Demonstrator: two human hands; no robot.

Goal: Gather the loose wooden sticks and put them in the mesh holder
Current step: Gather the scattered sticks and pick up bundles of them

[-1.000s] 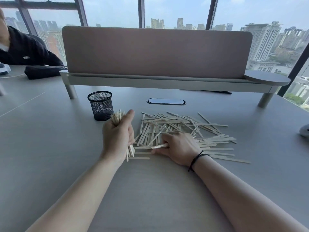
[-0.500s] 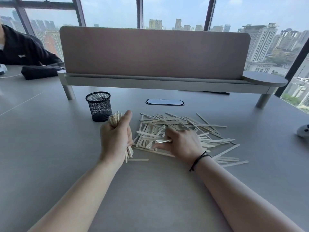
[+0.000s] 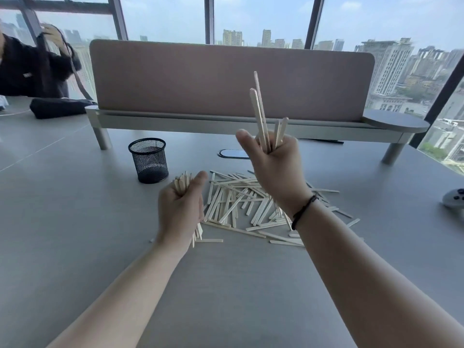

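A heap of loose wooden sticks [image 3: 236,202] lies on the grey table [image 3: 75,222]. My left hand [image 3: 182,212] is closed around an upright bundle of sticks [image 3: 182,183], low over the table at the heap's left edge. My right hand [image 3: 275,164] is raised above the heap, fist closed on a few sticks [image 3: 259,114] that point upward. The black mesh holder [image 3: 148,160] stands upright to the left, behind my left hand, apart from both hands.
A desk divider panel on a raised shelf [image 3: 226,121] spans the back. A cable port [image 3: 232,153] sits in the table behind the heap. A white controller [image 3: 454,198] lies at the right edge. A person in black with a dark bag [image 3: 57,108] sits far left.
My right hand has lifted off the heap with a few sticks and risen above the table. My left hand has kept its bundle in nearly the same place.
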